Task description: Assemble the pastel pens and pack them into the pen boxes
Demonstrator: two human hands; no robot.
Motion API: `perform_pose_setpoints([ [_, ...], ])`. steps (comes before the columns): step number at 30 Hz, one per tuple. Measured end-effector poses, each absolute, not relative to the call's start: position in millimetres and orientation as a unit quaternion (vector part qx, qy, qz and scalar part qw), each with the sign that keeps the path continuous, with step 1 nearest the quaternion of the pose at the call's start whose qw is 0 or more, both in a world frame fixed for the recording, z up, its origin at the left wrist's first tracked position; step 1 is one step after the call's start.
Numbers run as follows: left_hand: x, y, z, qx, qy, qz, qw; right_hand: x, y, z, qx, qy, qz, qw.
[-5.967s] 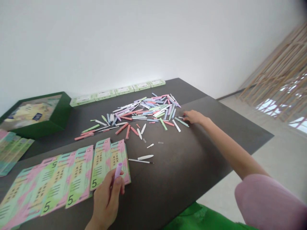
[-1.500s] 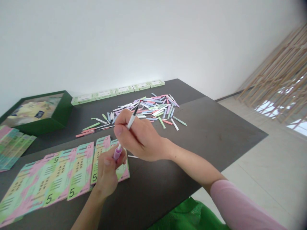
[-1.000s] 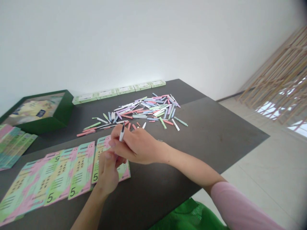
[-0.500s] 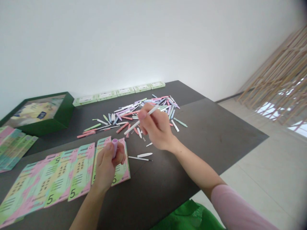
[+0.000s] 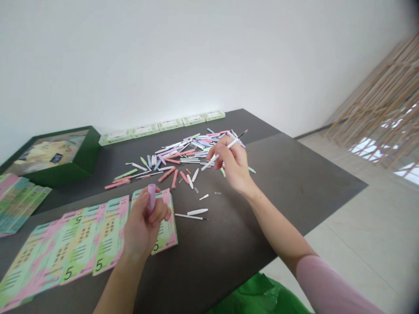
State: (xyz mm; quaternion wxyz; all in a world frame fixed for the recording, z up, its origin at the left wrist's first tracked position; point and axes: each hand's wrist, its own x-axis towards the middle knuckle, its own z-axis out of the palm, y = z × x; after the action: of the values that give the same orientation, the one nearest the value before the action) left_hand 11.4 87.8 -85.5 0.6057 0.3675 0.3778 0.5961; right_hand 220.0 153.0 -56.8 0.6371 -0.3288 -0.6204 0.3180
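My left hand [image 5: 144, 224] is closed around a short lilac pen barrel [image 5: 151, 197], held upright above the row of pastel printed cards [image 5: 81, 240]. My right hand [image 5: 232, 163] pinches a thin white pen refill [image 5: 225, 148] with a dark tip, slanting up to the right. It hovers over the near edge of a pile of pastel pen parts [image 5: 193, 150] on the dark table [image 5: 262, 205]. A white refill and a white pen piece [image 5: 193, 214] lie on the table between my hands.
A dark green box [image 5: 49, 157] stands at the back left. Several pale green flat boxes [image 5: 163, 124] line the far edge. A stack of cards [image 5: 16, 200] lies at the far left. Wooden slats [image 5: 386, 109] lean at the right over the floor.
My right hand drew the white refill out of the lilac barrel and carried it right and away toward the pile. My left hand still grips the barrel, now held a little more upright.
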Motion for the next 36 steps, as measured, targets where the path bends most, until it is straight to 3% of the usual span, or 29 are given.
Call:
perform_pose_setpoints([
  [6,6.1,87.1,-83.8,0.341,0.338,0.592,0.647,234.3,156.5,-58.6,-0.387,-0.664,0.310,0.560],
  [13,7.1,87.5,-85.7,0.355,0.335,0.580,0.652,251.2,167.8,-74.2,-0.495,-0.843,0.165,0.128],
  [18,8.8,86.9,-86.5,0.357,0.351,0.583,0.640,246.1,181.7,-109.0,-0.524,-0.838,0.151,0.006],
  [26,9.7,86.4,-85.1,0.351,0.368,0.575,0.641,233.7,190.4,-130.2,-0.559,-0.816,0.132,-0.062],
  [36,7.0,85.9,-90.8,0.339,0.392,0.569,0.639,229.6,180.3,-120.7,-0.579,-0.813,0.069,-0.018],
])
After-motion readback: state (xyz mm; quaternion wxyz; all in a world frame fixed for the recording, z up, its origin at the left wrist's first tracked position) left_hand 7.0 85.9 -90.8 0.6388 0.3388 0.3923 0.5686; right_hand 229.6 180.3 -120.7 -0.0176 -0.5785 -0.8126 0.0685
